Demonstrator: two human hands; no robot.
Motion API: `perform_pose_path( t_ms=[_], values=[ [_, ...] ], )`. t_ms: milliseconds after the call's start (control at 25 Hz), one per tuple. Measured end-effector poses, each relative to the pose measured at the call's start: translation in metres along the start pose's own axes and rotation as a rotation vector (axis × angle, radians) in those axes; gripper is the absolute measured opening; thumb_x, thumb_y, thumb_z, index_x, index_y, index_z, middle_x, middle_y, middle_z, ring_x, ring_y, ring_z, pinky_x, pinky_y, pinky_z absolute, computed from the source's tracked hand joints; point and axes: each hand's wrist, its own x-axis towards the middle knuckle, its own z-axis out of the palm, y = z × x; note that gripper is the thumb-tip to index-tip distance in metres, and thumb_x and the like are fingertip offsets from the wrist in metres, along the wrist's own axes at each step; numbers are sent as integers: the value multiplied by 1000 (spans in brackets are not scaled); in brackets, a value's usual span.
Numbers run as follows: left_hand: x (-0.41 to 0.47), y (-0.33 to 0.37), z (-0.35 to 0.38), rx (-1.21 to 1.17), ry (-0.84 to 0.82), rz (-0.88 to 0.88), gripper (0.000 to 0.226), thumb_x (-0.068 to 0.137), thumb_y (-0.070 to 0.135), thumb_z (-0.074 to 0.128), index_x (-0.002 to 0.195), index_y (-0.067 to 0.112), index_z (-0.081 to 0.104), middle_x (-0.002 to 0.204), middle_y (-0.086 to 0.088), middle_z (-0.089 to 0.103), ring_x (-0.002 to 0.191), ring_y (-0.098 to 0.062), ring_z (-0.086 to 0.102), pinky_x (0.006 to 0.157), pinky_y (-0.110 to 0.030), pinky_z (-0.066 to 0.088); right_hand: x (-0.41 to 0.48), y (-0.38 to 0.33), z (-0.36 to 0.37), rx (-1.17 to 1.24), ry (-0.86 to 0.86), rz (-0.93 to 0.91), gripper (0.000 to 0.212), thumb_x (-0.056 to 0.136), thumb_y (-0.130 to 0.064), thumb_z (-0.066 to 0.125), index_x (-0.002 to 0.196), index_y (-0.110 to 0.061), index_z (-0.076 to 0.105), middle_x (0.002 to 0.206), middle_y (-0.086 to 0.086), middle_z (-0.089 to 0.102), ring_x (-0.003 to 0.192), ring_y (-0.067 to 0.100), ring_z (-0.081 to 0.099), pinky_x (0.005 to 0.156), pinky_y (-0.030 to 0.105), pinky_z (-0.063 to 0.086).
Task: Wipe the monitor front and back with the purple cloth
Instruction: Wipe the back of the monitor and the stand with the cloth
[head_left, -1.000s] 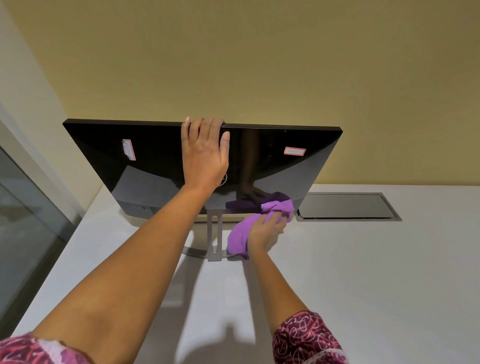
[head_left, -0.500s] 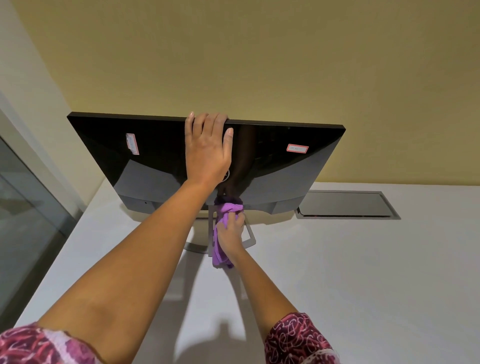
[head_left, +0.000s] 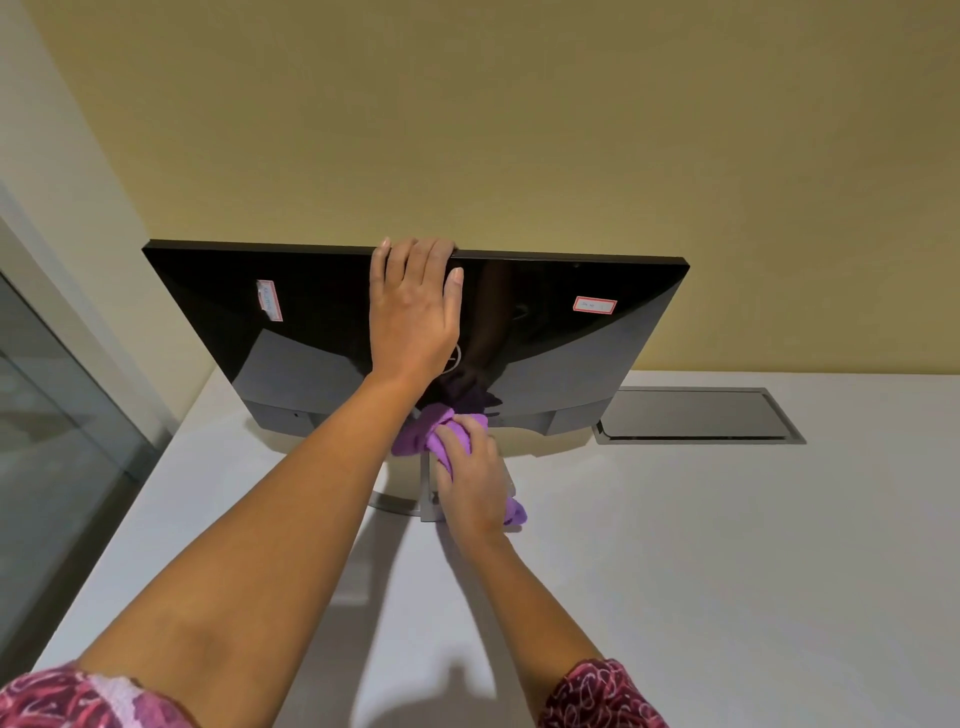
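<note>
Yellow wall (head_left: 519, 130) backed a white desk (head_left: 727, 545), where the monitor (head_left: 545, 332) stood, glossy back toward the camera. Left hand (head_left: 413, 312) gripped its top edge; right hand (head_left: 470, 478) pressed the bunched purple cloth (head_left: 415, 436) against its lower edge.

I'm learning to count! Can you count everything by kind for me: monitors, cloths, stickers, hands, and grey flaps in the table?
monitor: 1
purple cloth: 1
stickers: 2, left sticker and right sticker
hands: 2, left hand and right hand
grey flap: 1
Total: 7
</note>
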Motion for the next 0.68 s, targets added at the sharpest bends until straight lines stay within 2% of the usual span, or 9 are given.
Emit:
perform_pose_path(
  t_ms=[120,200,320,400,480,520,560,640,680],
  values=[
    [0,0,-1,-4,-16,0,31,98,25,38,118,10,56,115,-6,59,114,-25,48,112,-35,16,-1,1,15,-175,-216,-67,47,65,-20,84,107,-17,62,127,7,55,93,26,61,67,30,57],
    [-1,0,-1,-6,-28,-7,31,99,26,37,119,10,55,116,-6,58,115,-24,48,112,-36,17,-2,1,22,-198,-302,-53,56,50,-22,91,100,-17,66,124,7,58,88,23,63,64,27,56],
    [-1,-1,-2,4,-38,4,32,99,26,37,120,10,55,118,-6,58,118,-24,48,113,-37,18,-2,4,26,-254,-333,-80,69,34,-18,94,98,-17,68,119,8,61,81,24,64,56,27,56],
    [-2,-2,-4,9,-50,12,33,99,26,37,123,10,54,121,-6,57,120,-24,46,113,-37,17,-11,10,31,-352,-377,-209,67,48,-22,89,110,-20,65,123,4,58,98,25,61,68,27,55],
    [-3,-3,-6,12,-72,20,36,99,27,36,128,10,51,125,-7,55,124,-24,44,113,-36,15,-26,10,24,-302,-463,-143,52,74,-36,72,122,-36,56,124,-12,54,115,8,53,81,18,49],
    [-4,-3,-8,13,-82,24,37,100,27,36,131,11,49,127,-7,54,126,-24,43,114,-35,14,-31,11,23,-200,-335,-79,40,81,-41,62,120,-44,55,120,-20,53,109,-1,53,80,13,46],
    [-5,-2,-10,16,-89,27,39,100,28,34,133,11,47,130,-7,53,128,-24,41,114,-35,12,-36,9,20,-158,-323,-19,32,84,-37,59,116,-43,58,116,-19,55,103,0,56,75,13,47],
    [-8,-2,-12,24,-100,32,43,101,29,32,138,12,42,134,-7,51,132,-23,38,115,-33,9,-36,12,24,-215,-352,-84,40,67,-18,80,104,-23,65,111,-2,59,91,19,62,58,25,53],
    [-9,-1,-13,30,-100,36,44,101,29,30,139,12,41,136,-7,49,133,-23,37,115,-33,8,-32,11,24,-226,-331,-115,47,57,-13,86,99,-18,65,110,2,59,87,22,62,51,26,53]
  ],
)
